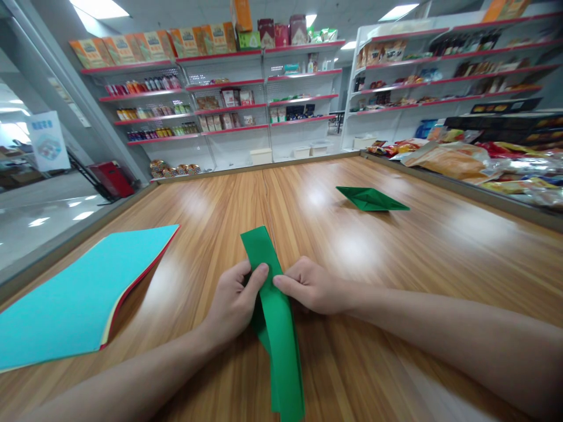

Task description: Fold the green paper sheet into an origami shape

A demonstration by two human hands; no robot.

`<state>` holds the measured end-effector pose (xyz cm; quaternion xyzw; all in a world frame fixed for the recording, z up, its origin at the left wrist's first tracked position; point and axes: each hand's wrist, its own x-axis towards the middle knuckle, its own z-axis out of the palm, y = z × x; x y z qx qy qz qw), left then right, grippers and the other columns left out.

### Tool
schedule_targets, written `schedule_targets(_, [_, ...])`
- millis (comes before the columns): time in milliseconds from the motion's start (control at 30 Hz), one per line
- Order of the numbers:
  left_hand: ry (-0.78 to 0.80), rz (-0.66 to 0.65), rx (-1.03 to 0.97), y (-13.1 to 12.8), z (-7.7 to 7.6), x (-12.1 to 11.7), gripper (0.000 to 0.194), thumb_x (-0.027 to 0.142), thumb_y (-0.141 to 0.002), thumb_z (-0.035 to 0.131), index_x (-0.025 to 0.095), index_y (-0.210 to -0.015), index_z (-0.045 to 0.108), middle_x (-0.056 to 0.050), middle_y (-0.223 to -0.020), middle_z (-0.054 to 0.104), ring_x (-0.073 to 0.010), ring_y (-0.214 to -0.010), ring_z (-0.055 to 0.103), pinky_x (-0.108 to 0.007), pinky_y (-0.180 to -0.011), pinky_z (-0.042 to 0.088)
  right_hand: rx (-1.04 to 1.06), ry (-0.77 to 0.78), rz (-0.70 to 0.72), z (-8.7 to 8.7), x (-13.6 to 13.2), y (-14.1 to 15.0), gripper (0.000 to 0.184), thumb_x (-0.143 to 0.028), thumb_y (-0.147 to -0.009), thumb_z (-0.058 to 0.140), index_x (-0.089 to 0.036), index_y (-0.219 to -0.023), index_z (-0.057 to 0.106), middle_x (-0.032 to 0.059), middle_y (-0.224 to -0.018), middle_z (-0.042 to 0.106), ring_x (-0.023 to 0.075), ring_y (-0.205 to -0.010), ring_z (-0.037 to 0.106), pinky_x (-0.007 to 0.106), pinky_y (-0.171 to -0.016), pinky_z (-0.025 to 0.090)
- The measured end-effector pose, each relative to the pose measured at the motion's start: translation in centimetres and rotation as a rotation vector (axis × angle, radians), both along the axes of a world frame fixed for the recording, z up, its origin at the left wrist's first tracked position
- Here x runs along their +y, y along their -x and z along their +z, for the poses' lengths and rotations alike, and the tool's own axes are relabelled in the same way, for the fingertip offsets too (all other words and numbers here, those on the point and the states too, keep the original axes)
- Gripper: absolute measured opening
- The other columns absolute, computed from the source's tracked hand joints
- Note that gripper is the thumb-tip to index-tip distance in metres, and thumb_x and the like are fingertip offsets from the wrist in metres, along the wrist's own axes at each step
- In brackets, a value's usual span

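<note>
A long strip of folded green paper (278, 322) runs from the middle of the table towards me, its near end curving down. My left hand (237, 296) pinches its left edge, thumb on top and fingers beneath. On the opposite edge my right hand (310, 285) is closed too, with its thumb tip against the paper and its fingers curled under. A layer of the paper hangs loose below the left hand. Farther off to the right lies a folded green paper boat (372, 199), apart from both hands.
A stack of coloured paper (88, 287), light blue on top with red and yellow beneath, lies at the left on the wooden table (211, 205). Packaged snacks (457, 161) are heaped past the table's right edge. Stocked shelves (224, 105) stand behind.
</note>
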<state>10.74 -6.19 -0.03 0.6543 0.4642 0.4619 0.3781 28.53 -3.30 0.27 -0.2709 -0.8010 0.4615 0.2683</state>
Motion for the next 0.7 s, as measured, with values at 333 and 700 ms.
schedule_targets(333, [-0.093,0.027,0.004,-0.2,0.0,-0.2,0.033,0.037,-0.092,0.049,0.017,-0.067,0.048,0.004,-0.059,0.042,-0.0093,-0.052,0.039,-0.02,-0.045,0.032,-0.039,-0.057,0.088,0.2,-0.1,-0.5,0.057,-0.05,-0.094,0.031,-0.018,-0.048,0.037,-0.003,-0.042,0.035,0.0059,-0.04,0.031,0.021,-0.039,0.022])
schedule_targets(700, [-0.027,0.031,-0.066,0.2,-0.1,-0.2,0.034,0.043,-0.09,0.051,0.018,-0.068,0.05,0.004,-0.055,0.044,-0.0108,-0.048,0.042,-0.021,-0.044,0.034,0.164,0.295,0.053,-1.0,0.3,0.4,0.067,-0.063,-0.091,0.024,-0.016,-0.05,0.047,-0.0002,-0.042,0.044,0.0088,-0.037,0.041,0.022,-0.035,0.029])
